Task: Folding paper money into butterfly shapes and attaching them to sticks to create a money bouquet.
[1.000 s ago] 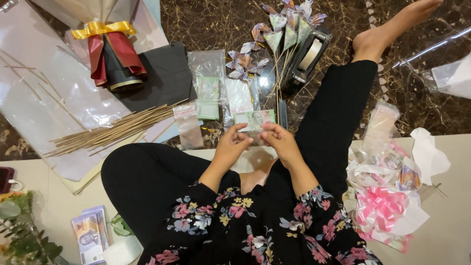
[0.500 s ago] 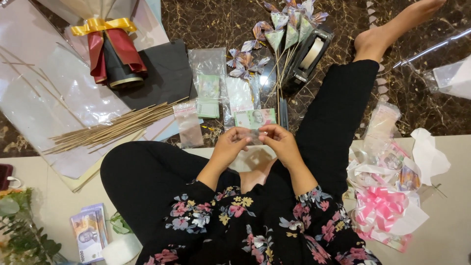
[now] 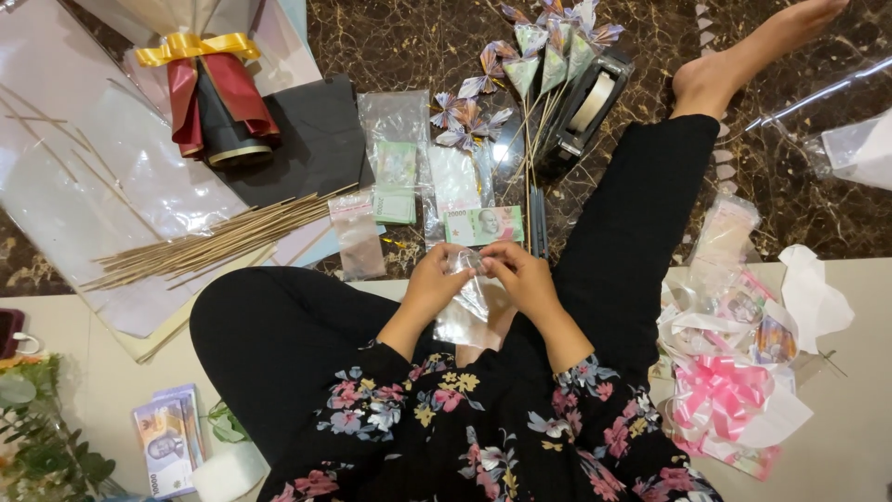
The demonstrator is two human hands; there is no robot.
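Starting at the far left, we see green foliage (image 3: 37, 437) at the floor's edge and a small stack of banknotes (image 3: 165, 451) beside it. Above these lies a bundle of thin wooden sticks (image 3: 214, 244) fanned across clear wrapping sheets (image 3: 102, 186), with a wrapped bouquet cone tied by a yellow ribbon (image 3: 200, 46) at the top. Next come clear plastic sleeves holding green banknotes (image 3: 395, 177) on the dark marble floor (image 3: 409, 46).

In the middle, our left hand (image 3: 435, 284) and right hand (image 3: 522, 279) meet just above the lap. The fingers of both hands are curled and pinched on a small clear plastic sleeve (image 3: 469, 302), which hangs between them over the crossed legs. Just beyond the fingertips, a green banknote (image 3: 483, 225) lies flat on the floor, near but apart from the hands.

Farther up stand folded banknote butterflies on sticks (image 3: 548, 42), next to a black tape dispenser (image 3: 590, 102). At the right, a pink ribbon bow (image 3: 720, 390) rests among crumpled plastic wrapping (image 3: 734, 307) and white paper (image 3: 813, 288).
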